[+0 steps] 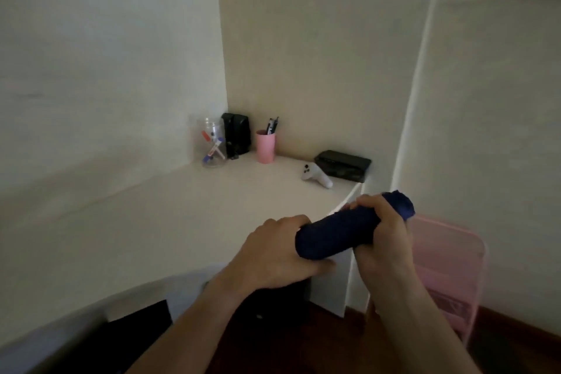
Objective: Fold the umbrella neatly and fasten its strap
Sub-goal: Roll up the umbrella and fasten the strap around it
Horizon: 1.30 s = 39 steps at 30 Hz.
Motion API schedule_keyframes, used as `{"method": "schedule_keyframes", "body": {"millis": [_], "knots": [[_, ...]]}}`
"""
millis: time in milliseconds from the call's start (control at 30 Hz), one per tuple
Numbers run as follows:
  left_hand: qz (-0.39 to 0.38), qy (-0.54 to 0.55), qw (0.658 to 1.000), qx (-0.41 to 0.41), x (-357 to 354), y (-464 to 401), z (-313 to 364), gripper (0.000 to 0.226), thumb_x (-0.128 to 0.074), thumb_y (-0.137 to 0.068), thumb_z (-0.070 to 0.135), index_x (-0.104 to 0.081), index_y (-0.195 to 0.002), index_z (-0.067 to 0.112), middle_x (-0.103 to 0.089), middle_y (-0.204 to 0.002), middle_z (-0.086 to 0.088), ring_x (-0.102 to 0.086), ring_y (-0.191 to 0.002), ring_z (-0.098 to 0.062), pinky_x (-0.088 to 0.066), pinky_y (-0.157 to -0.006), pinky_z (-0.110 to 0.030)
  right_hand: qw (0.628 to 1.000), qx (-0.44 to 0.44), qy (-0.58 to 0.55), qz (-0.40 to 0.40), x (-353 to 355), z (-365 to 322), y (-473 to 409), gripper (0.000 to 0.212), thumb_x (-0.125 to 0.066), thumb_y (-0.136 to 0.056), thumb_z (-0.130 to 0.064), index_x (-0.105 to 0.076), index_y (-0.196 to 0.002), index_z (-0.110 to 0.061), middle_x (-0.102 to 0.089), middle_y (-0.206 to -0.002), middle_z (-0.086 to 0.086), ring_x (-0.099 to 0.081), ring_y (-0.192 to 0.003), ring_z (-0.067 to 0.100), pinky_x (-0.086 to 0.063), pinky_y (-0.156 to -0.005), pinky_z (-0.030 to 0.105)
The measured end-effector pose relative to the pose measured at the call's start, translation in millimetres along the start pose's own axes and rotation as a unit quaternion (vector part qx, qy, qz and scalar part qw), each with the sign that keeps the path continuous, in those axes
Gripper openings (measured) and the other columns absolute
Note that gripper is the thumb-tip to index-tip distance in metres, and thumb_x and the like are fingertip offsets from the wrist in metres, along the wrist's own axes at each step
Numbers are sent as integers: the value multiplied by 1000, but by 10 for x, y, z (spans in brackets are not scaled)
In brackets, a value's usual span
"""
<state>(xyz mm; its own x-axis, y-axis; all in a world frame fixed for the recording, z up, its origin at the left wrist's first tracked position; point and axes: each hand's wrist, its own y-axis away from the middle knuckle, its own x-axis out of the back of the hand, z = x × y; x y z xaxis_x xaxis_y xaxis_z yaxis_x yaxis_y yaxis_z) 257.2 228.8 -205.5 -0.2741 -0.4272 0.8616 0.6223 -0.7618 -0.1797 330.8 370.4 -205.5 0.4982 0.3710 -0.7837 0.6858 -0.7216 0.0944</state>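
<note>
You are gripping a rolled navy umbrella (346,232) in both hands above the white desk's (182,215) near edge.

Your left hand (273,255) is wrapping its lower end, fingers curled under; your right hand (382,225) is clenching the upper end, fingers pressed together. A pink cup (265,146) and white controller (315,175) are sitting behind.

Left hand (273,249): curled shut around near end of umbrella (340,232).
Right hand (381,223): clenched around far end, forearm angled in from right.
</note>
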Motion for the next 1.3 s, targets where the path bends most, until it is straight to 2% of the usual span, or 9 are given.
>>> {"method": "schedule_keyframes", "body": {"millis": [67, 200, 300, 400, 533, 633, 767, 1033, 1300], "knots": [[-39, -43, 998, -20, -171, -225, 190, 50, -71, -77, 65, -57, -112, 31, -71, -99, 10, -66, -85, -12, -57, -80, -37, 999, -15, -5, -28, 312, -250, -181, 10, -51, -95, -2, -58, -99, -8, -64, -93, 9, -65, -88, 23, -52, -80, 37], [50, -210, 965, -148, -713, -774, 521, 36, -58, -93, 50, -49, -114, 21, -69, -99, 2, -65, -83, -18, -45, -66, -32, 962, 117, 247, 9, 1081, -1021, -596, 38, -71, -88, -30, -60, -123, -21, -69, -119, 6, -69, -105, 20, -55, -92, 40], [69, -270, 927, -252, -1163, -1274, 676, 33, -59, -94, 41, -50, -116, 18, -70, -96, 1, -69, -77, -18, -37, -61, -28, 775, 193, 598, -72, 1612, -1711, -852, 53, -65, -83, -51, -52, -133, -39, -61, -122, -14, -60, -111, 4, -49, -92, 29], [40, -279, 904, -321, -1693, -1767, 791, 36, -69, -89, 36, -50, -112, 17, -70, -85, 0, -66, -63, -15, -42, -52, -27, 599, 11, 780, -181, 2035, -2051, -1155, 49, -65, -88, -50, -46, -133, -48, -55, -121, -25, -57, -109, -1, -47, -94, 24], [-22, -205, 914, -351, -2443, -2402, 818, 50, -75, -82, 51, -50, -116, 23, -67, -87, 6, -66, -68, -12, -51, -52, -26, 617, -59, 763, -183, 2722, -2183, -1696, 45, -65, -93, -41, -50, -136, -39, -63, -119, -17, -65, -99, 1, -56, -83, 24], [-164, -136, 953, -214, -2917, -2983, 708, 67, -69, -78, 69, -45, -127, 31, -68, -104, 10, -66, -87, -11, -55, -69, -29, 639, -22, 755, -146, 3324, -2209, -2187, 41, -65, -94, -34, -53, -132, -43, -63, -120, -19, -64, -101, -3, -57, -81, 24], [-324, 11, 939, -118, -3662, -3812, 485, 50, -71, -87, 49, -47, -128, 33, -67, -118, 5, -66, -99, -10, -58, -88, -35, 626, 3, 777, -73, 4083, -2077, -2996, 43, -71, -89, -26, -55, -125, -44, -61, -119, -21, -60, -108, -1, -56, -94, 35], [-196, -139, 951, -197, -5432, -5532, 206, 24, -54, -98, 20, -50, -121, 13, -63, -113, -10, -60, -97, -25, -51, -78, -37, 476, 25, 879, 31, 5081, -1611, -5064, 40, -70, -88, -32, -52, -123, -26, -58, -117, -2, -51, -104, 11, -50, -88, 29], [-192, -135, 958, -168, -6942, -6350, -470, 25, -56, -95, 16, -57, -120, 13, -64, -116, -11, -60, -103, -29, -51, -85, -41, 464, 5, 886, -4, 6232, -1046, -6340, 31, -66, -91, -20, -60, -121, -23, -65, -114, 0, -61, -101, 17, -53, -93, 35]]}}
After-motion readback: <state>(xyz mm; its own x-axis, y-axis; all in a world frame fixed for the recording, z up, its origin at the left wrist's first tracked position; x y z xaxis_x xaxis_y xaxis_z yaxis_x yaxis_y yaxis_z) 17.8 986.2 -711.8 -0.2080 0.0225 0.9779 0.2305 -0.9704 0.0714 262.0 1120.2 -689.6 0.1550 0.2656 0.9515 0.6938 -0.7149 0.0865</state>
